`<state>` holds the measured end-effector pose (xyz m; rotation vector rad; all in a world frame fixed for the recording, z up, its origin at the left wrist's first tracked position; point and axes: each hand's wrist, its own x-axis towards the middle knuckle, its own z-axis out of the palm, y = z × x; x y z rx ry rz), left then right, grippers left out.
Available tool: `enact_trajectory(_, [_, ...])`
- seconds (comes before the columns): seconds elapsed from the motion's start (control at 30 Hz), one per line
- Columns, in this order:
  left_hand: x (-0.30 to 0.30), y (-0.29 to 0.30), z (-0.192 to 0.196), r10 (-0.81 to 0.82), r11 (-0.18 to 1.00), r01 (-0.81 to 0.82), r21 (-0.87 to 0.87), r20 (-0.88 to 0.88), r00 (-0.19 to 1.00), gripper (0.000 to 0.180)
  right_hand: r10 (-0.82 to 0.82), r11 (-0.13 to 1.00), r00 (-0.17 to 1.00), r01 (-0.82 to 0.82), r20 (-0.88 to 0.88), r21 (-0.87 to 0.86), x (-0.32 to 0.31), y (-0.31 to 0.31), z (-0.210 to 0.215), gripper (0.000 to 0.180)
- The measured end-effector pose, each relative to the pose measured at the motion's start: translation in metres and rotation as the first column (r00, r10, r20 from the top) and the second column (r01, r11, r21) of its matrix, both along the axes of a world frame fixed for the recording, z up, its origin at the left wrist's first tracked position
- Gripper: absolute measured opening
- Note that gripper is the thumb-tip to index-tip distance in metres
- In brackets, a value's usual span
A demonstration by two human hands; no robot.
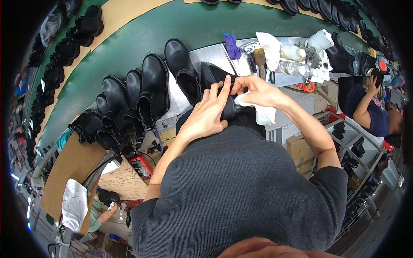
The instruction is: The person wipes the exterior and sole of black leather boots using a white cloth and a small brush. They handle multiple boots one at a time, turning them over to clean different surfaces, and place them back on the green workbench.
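Observation:
A black leather boot [211,74] lies in front of me at the bench edge, its toe pointing away. Over its side rests my left hand [205,112], index finger stretched along the upper and thumb on the near side, gripping it. My right hand [259,91] is closed in a pinch on a white cloth [265,115], pressed to the boot near its opening; the cloth's loose end hangs down. Just left of this boot stands another black boot [177,56]. Further left, several more black boots [154,77] stand in a row. My hands partly hide the boot being held.
To the right on the bench are a brush [259,56], clear bottles [292,53], white rags [269,45] and a purple cloth [232,45]. A green conveyor [129,41] curves behind. Co-workers [370,107] are at right and lower left. Cardboard boxes [299,148] and a shoe rack [350,146] stand at right.

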<state>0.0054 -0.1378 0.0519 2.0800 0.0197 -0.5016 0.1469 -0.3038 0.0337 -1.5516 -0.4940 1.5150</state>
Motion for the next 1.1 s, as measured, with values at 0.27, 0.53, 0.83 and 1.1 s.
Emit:
enact_trajectory(0.27, [0.001,0.002,0.001,0.023,0.999,-0.024,-0.041,-0.031,0.999,0.108,0.136,0.99,0.913,-0.136,0.384,-0.028,-0.015,-0.002,0.023,0.041])
enact_trajectory(0.53, [0.001,0.002,-0.001,0.001,1.0,-0.001,-0.01,0.016,1.0,0.109,0.099,0.993,0.965,-0.08,0.241,-0.086,-0.01,-0.001,0.016,0.045])
enact_trajectory(0.83, [0.001,0.002,-0.002,0.001,1.0,-0.001,-0.013,0.035,0.999,0.109,-0.005,1.0,0.991,0.005,0.132,0.004,-0.009,-0.005,-0.004,0.035])
enact_trajectory(1.1, [0.002,0.002,0.003,0.009,1.0,-0.011,-0.027,-0.054,0.998,0.11,0.017,0.999,0.979,-0.026,0.201,0.045,-0.009,-0.003,0.004,0.027])
